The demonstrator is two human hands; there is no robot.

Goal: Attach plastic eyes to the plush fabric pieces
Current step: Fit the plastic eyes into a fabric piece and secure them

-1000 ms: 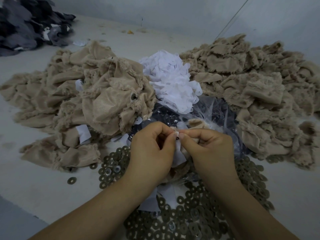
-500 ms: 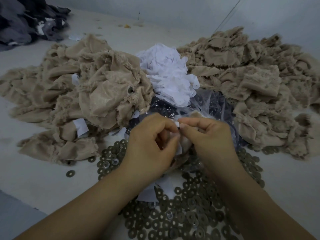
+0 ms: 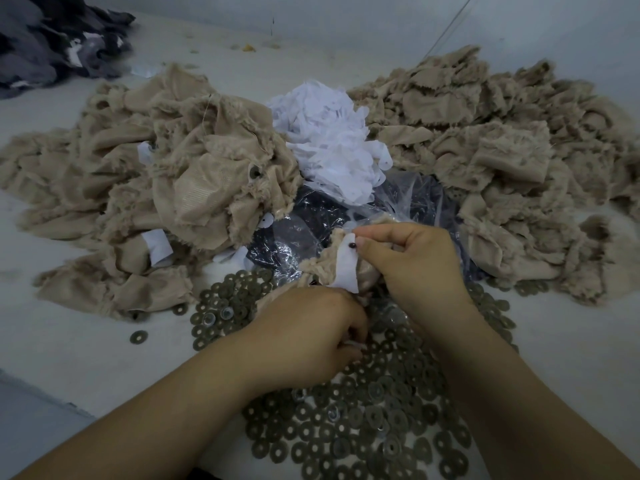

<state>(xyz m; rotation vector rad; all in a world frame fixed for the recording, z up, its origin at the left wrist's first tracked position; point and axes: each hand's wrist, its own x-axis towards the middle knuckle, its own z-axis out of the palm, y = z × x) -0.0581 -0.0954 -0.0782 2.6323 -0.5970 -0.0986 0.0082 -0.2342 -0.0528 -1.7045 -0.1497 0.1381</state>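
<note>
Metal-looking washers [image 3: 363,420] lay scattered thick across the lower middle of the frame, thin discs that would slide under a fingertip and want picking up by the edge. Among them the left hand [image 3: 311,337] was turned palm down, fingers curled under with a scrap of white showing at the tips; whether it had a washer as well I could not tell.

Just above it, the right hand [image 3: 412,265] was raised off the table, wrist bent, thumb and forefinger pinched on the top edge of a beige plush fabric piece [image 3: 332,265] with a white backing patch [image 3: 346,268] facing up. A small dark eye post [image 3: 353,246] poked through the patch right at the fingertips. The plush looked soft and limp, likely to fold unless pinched close beside the post; the eye itself seemed hard, smooth and easy to drop.

Behind the hands sat a crinkled clear plastic bag [image 3: 301,233] of dark parts, then a heap of white patches [image 3: 329,140] at centre. Beige plush piles spread to the left [image 3: 173,168] and right [image 3: 502,150], and dark grey fabric [image 3: 52,46] lay in the upper left corner.
</note>
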